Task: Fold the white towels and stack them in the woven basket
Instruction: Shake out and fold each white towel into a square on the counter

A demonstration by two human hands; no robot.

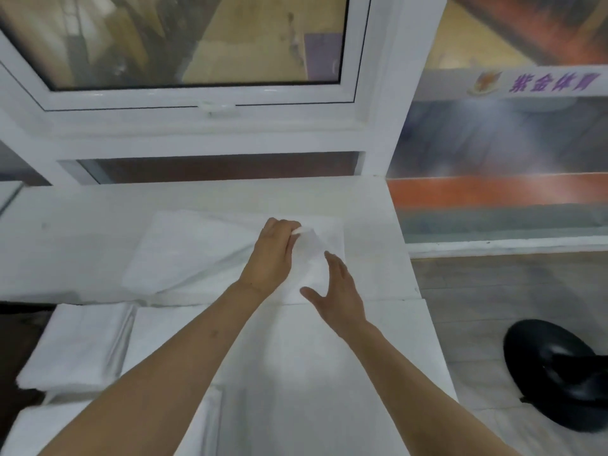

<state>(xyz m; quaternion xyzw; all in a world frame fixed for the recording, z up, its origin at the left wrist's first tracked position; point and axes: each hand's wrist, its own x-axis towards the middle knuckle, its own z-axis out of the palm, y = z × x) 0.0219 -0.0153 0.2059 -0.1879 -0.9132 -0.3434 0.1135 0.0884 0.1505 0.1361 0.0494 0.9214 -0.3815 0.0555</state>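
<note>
Two bare hands work a white towel (184, 255) spread on a white ledge (65, 232) below a window: the left hand (273, 255) pinches a raised fold, the right hand (339, 291) hovers beside it with straight fingers.

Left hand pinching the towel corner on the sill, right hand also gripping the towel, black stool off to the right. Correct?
Not quite. In the head view the right hand grips nothing: its fingers are straight and spread beside the raised fold. The left hand does pinch the towel corner on the sill, and the black stool is at right.
</note>
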